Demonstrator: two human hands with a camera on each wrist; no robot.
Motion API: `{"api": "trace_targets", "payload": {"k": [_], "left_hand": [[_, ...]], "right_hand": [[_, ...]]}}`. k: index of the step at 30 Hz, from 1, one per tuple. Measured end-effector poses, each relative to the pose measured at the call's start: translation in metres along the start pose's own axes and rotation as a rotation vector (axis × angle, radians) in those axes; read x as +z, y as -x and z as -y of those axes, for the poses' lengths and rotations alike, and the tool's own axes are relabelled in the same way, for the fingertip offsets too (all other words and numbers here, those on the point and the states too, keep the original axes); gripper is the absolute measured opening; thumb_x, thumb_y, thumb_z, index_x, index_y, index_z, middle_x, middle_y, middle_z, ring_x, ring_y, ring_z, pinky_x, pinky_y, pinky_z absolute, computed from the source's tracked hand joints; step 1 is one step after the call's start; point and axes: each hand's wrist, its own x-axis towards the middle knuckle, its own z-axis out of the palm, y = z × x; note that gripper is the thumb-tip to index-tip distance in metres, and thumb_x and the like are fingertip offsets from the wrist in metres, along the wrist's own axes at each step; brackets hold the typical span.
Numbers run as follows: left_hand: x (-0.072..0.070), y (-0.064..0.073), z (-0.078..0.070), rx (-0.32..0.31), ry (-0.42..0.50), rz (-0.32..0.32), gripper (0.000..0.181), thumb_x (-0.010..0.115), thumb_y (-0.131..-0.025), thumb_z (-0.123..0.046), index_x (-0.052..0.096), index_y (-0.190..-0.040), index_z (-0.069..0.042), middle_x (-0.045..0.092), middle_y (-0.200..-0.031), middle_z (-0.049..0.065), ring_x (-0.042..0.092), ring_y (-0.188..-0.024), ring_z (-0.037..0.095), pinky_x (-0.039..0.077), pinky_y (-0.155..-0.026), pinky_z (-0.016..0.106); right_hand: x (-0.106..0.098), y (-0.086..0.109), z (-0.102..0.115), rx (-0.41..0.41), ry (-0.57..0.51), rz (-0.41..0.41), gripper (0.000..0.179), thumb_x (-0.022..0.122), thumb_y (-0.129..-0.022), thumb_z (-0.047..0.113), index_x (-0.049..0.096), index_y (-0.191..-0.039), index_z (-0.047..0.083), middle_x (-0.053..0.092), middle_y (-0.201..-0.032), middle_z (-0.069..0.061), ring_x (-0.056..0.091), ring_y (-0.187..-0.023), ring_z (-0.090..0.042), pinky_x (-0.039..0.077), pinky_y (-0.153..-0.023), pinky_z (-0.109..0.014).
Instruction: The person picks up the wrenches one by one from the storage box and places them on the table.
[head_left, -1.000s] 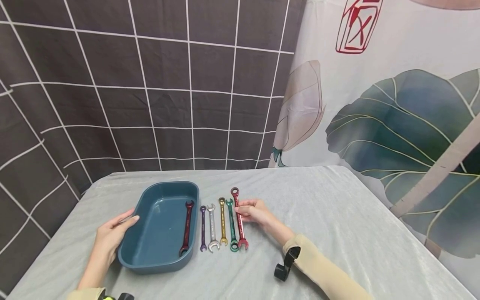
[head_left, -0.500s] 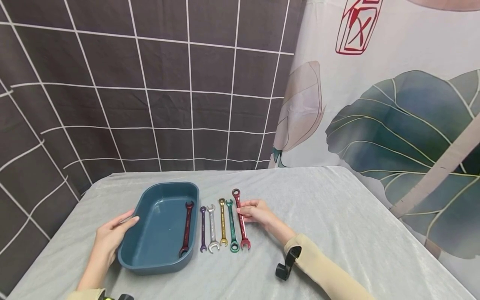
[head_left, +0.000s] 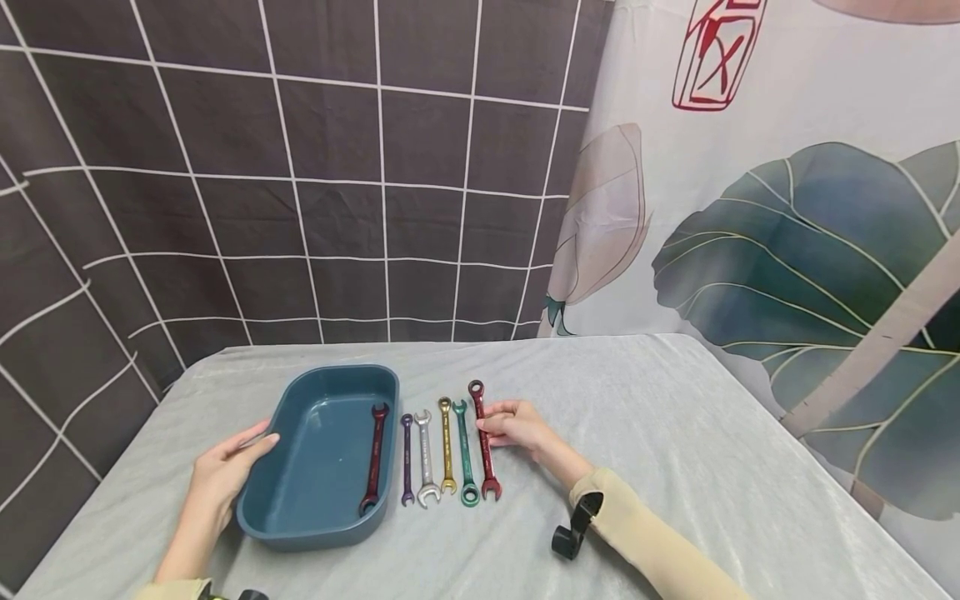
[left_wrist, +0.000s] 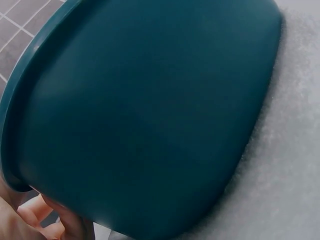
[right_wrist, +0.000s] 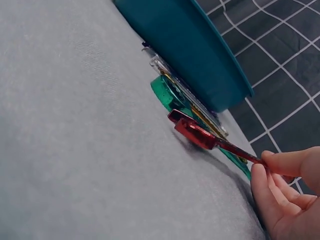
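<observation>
My left hand [head_left: 221,479] grips the left rim of a blue plastic basin [head_left: 303,471], thumb over the edge. In the left wrist view its curled fingers [left_wrist: 70,222] show under that rim. A dark red wrench [head_left: 375,458] lies inside the basin along its right wall. With thumb and fingers, my right hand [head_left: 517,427] pinches a bright red wrench [head_left: 484,450] around its upper shaft. In the right wrist view this wrench's open end [right_wrist: 197,135] is close to the cloth; I cannot tell if it touches. Just left of it lies a green wrench [head_left: 465,454].
Between basin and green wrench, a purple wrench [head_left: 407,458], a silver wrench [head_left: 426,454] and a gold wrench [head_left: 447,446] lie in a row. A grey cloth [head_left: 615,400] covers the table. A dark gridded curtain [head_left: 337,217] hangs behind it.
My right hand has shifted the bright red wrench slightly right, widening its gap from the green one. The left hand and the basin have stayed put.
</observation>
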Motion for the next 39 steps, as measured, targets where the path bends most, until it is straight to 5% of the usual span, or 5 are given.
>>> {"api": "trace_targets", "payload": {"k": [14, 22, 30, 39], "left_hand": [[0.0002, -0.0001, -0.0002, -0.002, -0.003, 0.003, 0.074, 0.063, -0.077, -0.05, 0.04, -0.136, -0.012, 0.036, -0.142, 0.015, 0.036, -0.129, 0.032, 0.038, -0.1, 0.044], [0.001, -0.0017, 0.0011, -0.017, -0.03, -0.015, 0.072, 0.065, -0.076, -0.051, 0.043, -0.134, -0.016, 0.04, -0.14, 0.01, 0.043, -0.124, 0.024, 0.046, -0.089, 0.031], [0.0008, -0.0012, 0.0013, -0.014, -0.005, -0.005, 0.073, 0.065, -0.075, -0.051, 0.043, -0.135, -0.015, 0.039, -0.141, 0.013, 0.042, -0.125, 0.028, 0.044, -0.093, 0.04], [0.0008, -0.0016, 0.002, -0.02, -0.021, -0.012, 0.073, 0.065, -0.075, -0.052, 0.043, -0.134, -0.016, 0.04, -0.141, 0.013, 0.045, -0.121, 0.026, 0.048, -0.083, 0.029]], "right_hand": [[0.0005, -0.0004, -0.0016, 0.0, 0.022, -0.012, 0.028, 0.065, -0.077, 0.001, 0.059, -0.103, -0.009, 0.069, -0.075, -0.001, 0.061, -0.063, -0.006, 0.056, -0.062, -0.021], [0.0016, -0.0035, -0.005, -0.007, 0.078, -0.036, 0.03, 0.066, -0.076, 0.001, 0.06, -0.104, -0.008, 0.071, -0.08, -0.009, 0.06, -0.059, -0.006, 0.055, -0.057, -0.02], [0.0021, -0.0054, -0.0056, -0.008, 0.106, -0.053, 0.028, 0.067, -0.076, 0.002, 0.061, -0.102, -0.006, 0.069, -0.073, -0.003, 0.058, -0.057, -0.005, 0.054, -0.055, -0.019], [-0.0049, 0.0014, 0.0, -0.016, 0.145, 0.035, 0.032, 0.064, -0.078, 0.003, 0.059, -0.108, -0.008, 0.071, -0.083, -0.01, 0.061, -0.063, -0.006, 0.055, -0.061, -0.021]]}}
